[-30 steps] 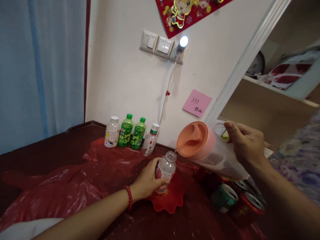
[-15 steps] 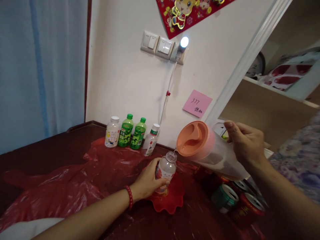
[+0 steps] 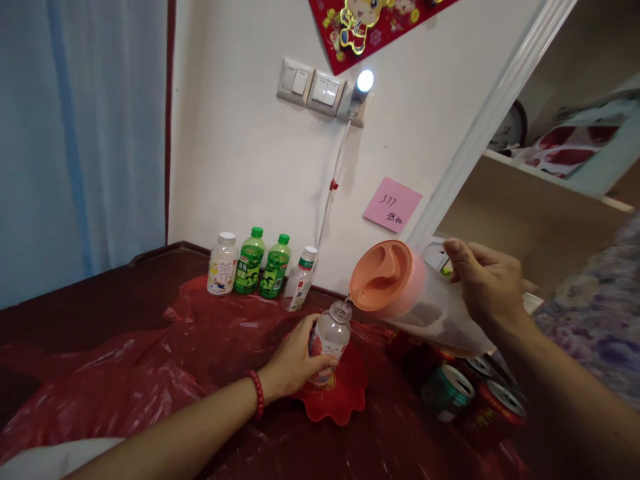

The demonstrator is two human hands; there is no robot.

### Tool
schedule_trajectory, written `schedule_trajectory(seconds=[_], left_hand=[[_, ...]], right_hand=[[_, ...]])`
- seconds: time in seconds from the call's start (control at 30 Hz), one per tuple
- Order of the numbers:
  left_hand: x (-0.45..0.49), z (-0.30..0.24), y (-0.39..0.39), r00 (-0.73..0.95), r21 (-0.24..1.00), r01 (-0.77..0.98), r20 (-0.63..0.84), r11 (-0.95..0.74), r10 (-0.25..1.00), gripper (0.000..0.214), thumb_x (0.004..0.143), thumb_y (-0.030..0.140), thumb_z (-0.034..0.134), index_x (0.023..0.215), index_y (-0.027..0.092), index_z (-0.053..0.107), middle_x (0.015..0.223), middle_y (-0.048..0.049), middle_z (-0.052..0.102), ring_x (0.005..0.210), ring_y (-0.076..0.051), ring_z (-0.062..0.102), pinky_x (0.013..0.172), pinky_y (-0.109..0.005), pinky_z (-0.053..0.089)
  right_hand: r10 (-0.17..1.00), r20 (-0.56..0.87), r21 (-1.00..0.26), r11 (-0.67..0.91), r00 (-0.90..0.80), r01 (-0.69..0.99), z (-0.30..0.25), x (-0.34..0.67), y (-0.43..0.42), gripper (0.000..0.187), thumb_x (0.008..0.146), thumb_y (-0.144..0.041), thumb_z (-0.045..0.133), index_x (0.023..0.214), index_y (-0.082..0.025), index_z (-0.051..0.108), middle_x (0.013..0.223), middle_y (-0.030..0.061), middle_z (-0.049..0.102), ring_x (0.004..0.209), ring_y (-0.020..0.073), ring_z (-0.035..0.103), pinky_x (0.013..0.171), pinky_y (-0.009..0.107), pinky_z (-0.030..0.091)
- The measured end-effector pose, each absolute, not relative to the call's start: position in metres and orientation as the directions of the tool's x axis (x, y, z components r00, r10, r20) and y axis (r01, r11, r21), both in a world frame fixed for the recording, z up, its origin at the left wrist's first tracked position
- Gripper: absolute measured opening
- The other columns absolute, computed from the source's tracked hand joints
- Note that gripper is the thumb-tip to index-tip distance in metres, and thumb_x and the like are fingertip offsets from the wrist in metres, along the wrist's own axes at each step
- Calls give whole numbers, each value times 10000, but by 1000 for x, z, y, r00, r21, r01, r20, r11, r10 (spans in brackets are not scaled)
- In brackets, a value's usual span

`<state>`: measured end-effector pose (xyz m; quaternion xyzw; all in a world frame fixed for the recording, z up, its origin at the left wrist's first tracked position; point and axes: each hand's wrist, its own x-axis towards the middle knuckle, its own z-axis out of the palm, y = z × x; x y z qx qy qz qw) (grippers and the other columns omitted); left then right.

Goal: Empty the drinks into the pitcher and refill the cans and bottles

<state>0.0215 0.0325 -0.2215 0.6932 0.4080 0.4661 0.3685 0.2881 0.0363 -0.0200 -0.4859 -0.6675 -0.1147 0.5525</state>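
My left hand is wrapped round a clear plastic bottle with no cap, held over a red scalloped plate. My right hand grips a translucent pitcher, tilted on its side. The pitcher's orange lid faces the bottle, its edge close to the open mouth. A thin stream of liquid runs between the lid's edge and the bottle's mouth. The fingers behind the pitcher's handle are partly hidden.
Against the wall stand a white-capped bottle, two green bottles and another white-capped bottle. Several opened drink cans stand under the pitcher. Crumpled red plastic covers much of the table.
The view has shifted slightly, moving everything a little left in the picture. Both hands keep their holds, and the pitcher stays tilted at the bottle's mouth.
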Motion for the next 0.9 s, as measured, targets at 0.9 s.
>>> schedule_trajectory(seconds=[0.9], left_hand=[[21,-221,33,260,880,231,354,-414,898,624,725,237,767,1297,202,518,1336,-127,629,1210,-301,581,1064,-455,428]], right_hand=[[505,860,-376,522,78,765,-23,290,38,728,821,-839,629,532,-202,425,522,-40,346,498,129,331,495,278,197]])
